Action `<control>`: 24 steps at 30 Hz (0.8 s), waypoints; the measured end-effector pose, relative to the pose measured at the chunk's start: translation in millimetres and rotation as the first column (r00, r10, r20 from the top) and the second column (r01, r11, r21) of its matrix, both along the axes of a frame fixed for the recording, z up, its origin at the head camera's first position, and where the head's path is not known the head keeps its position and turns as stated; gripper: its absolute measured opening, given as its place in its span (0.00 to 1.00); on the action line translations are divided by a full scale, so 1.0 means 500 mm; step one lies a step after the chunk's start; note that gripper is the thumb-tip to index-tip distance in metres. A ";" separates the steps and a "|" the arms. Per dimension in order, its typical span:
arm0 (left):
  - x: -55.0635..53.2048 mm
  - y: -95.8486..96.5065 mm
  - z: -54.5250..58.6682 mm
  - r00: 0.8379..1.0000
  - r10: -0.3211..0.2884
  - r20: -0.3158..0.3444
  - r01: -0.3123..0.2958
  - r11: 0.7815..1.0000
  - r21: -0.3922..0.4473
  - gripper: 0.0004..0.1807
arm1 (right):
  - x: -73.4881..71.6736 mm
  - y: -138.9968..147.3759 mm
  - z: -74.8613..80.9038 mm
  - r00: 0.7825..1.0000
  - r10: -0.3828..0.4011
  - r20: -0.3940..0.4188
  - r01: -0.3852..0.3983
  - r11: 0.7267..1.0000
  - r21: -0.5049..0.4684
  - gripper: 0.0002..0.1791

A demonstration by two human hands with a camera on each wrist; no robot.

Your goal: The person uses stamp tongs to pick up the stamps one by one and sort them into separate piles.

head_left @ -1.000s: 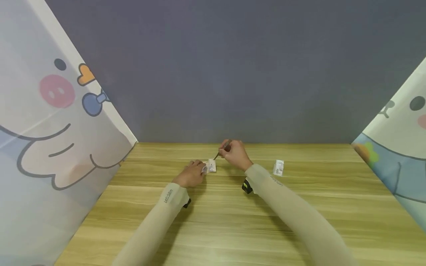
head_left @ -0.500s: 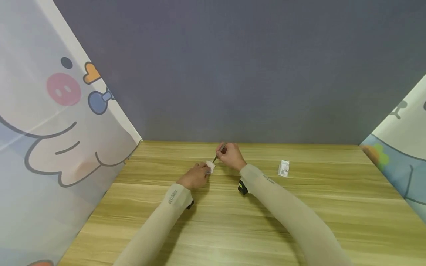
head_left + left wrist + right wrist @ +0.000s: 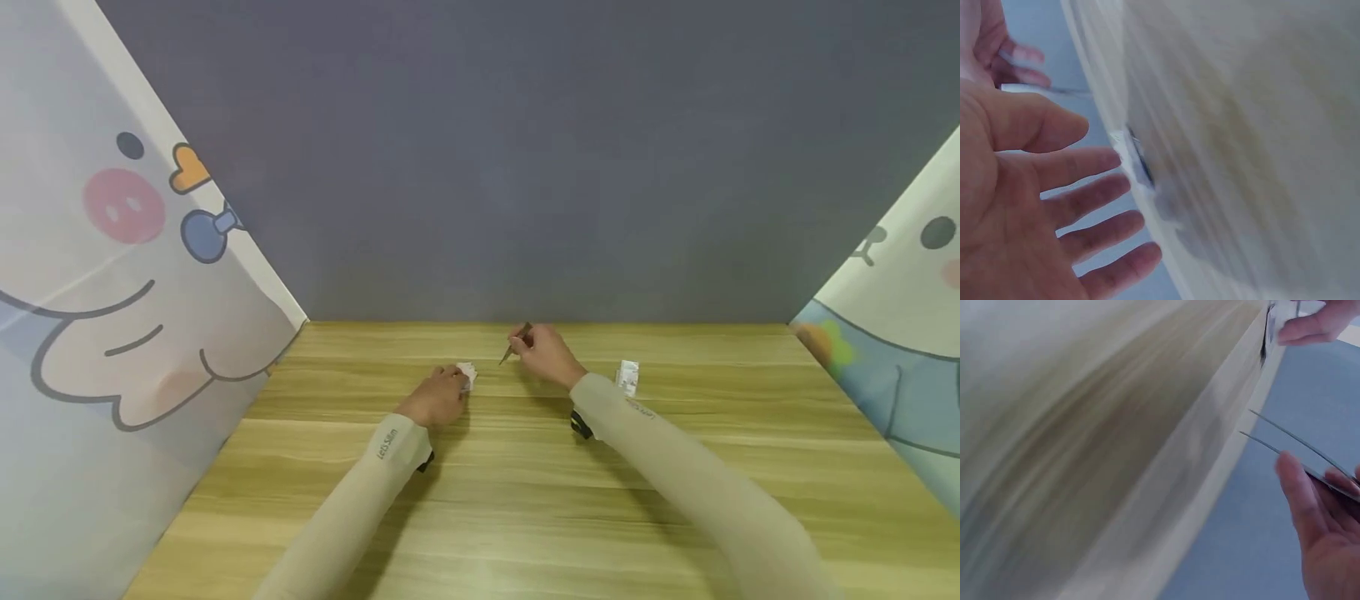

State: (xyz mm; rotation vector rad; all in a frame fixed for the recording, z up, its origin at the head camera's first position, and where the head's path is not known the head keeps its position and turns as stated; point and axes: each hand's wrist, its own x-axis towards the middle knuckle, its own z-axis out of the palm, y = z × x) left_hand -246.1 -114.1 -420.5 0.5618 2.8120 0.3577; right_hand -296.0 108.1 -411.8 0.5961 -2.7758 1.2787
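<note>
In the head view my left hand lies over a small pile of white paper-like pieces, fingertips at its near left side. The left wrist view shows the fingers of this hand straight and spread, their tips at the pile's edge. My right hand pinches a pair of tweezers, which slants down and left toward the table, a short way right of the pile. In the right wrist view the two tips of the tweezers stand apart with nothing between them.
A second small stack of white printed pieces sits on the wood-grain table, to the right of my right hand. Behind the table's far edge rises a grey wall. Panels with cartoon prints flank both sides.
A white piece that lay beside the others, at the tweezers' tip, has moved left and now overlaps them under my left fingers. My right hand has drawn away to the right with the tweezers.
</note>
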 end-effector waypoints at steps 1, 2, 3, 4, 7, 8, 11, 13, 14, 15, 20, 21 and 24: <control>-0.001 0.002 0.001 1.000 -0.005 -0.009 0.005 1.000 0.006 0.24 | 0.005 0.014 0.003 1.000 0.018 0.003 -0.018 1.000 0.026 0.15; -0.002 0.005 0.003 1.000 -0.010 -0.020 0.010 1.000 0.018 0.24 | 0.011 0.027 0.006 0.999 0.036 0.004 -0.036 0.998 0.048 0.17; -0.003 0.008 0.005 0.999 -0.014 -0.035 0.014 1.000 0.025 0.24 | 0.017 0.040 0.007 0.999 0.052 -0.001 -0.051 0.996 0.071 0.18; -0.004 0.011 0.008 0.999 -0.016 -0.048 0.018 0.999 0.034 0.25 | 0.024 0.053 0.008 0.998 0.066 -0.005 -0.066 0.994 0.093 0.18; -0.003 0.023 0.018 0.997 -0.017 -0.080 0.022 0.998 0.060 0.25 | 0.049 0.084 0.004 0.994 0.082 -0.066 -0.070 0.982 0.174 0.17; -0.001 0.028 0.022 0.996 -0.018 -0.090 0.024 0.998 0.063 0.26 | 0.059 0.092 0.003 0.993 0.076 -0.090 -0.057 0.979 0.194 0.16; 0.006 0.040 0.035 0.993 -0.018 -0.117 0.026 0.997 0.072 0.26 | 0.085 0.105 -0.006 0.989 0.016 -0.149 0.022 0.967 0.253 0.12; 0.014 0.049 0.043 0.991 -0.015 -0.135 0.026 0.997 0.077 0.27 | 0.100 0.105 -0.012 0.988 -0.037 -0.152 0.081 0.952 0.294 0.07; 0.018 0.053 0.046 0.990 -0.013 -0.142 0.025 0.996 0.082 0.27 | 0.107 0.102 -0.014 0.990 -0.066 -0.128 0.103 0.946 0.308 0.06; 0.023 0.057 0.049 0.990 -0.009 -0.143 0.021 0.996 0.087 0.27 | 0.114 0.099 -0.018 0.991 -0.083 -0.108 0.115 0.935 0.335 0.05; 0.050 0.070 0.059 0.991 0.029 -0.133 -0.014 0.993 0.119 0.33 | 0.147 0.079 -0.026 0.995 -0.103 -0.001 0.093 0.893 0.440 0.10; 0.055 0.071 0.060 0.990 0.038 -0.138 -0.021 0.992 0.121 0.34 | 0.153 0.078 -0.023 0.995 -0.091 -0.029 0.094 0.881 0.464 0.14; 0.071 0.072 0.068 0.986 0.062 -0.158 -0.043 0.991 0.123 0.38 | 0.172 0.083 0.004 0.987 -0.066 -0.147 0.131 0.856 0.500 0.29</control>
